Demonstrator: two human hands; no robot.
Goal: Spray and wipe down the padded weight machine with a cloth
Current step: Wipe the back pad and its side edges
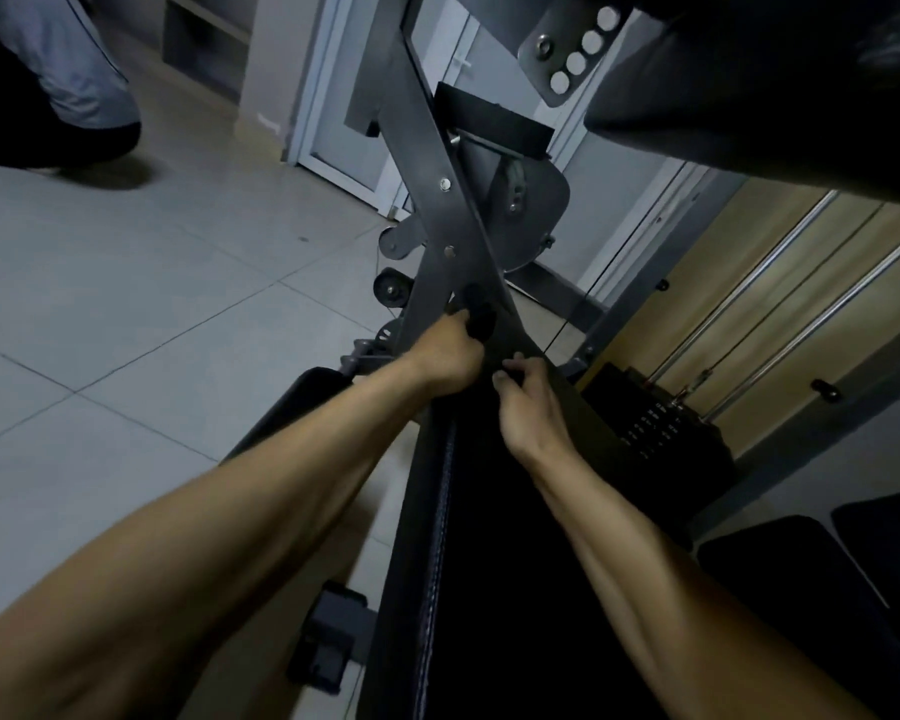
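Observation:
A long black padded bench (500,563) of the weight machine runs from the bottom centre up to the grey steel frame (437,210). My left hand (448,356) reaches past the pad's top end and grips a black knob (481,317) on the frame. Just to the right, my right hand (531,407) pinches something dark at the pad's top edge between thumb and curled fingers. Whether that is the pad itself or a dark cloth cannot be told in this dim light. No spray bottle is in view.
A second black pad (775,85) overhangs at the top right, and more padding (801,589) lies at the lower right. The weight stack (661,423) and chrome guide rods (780,324) stand to the right. Another person (58,90) stands on the tiled floor (152,304) at the top left.

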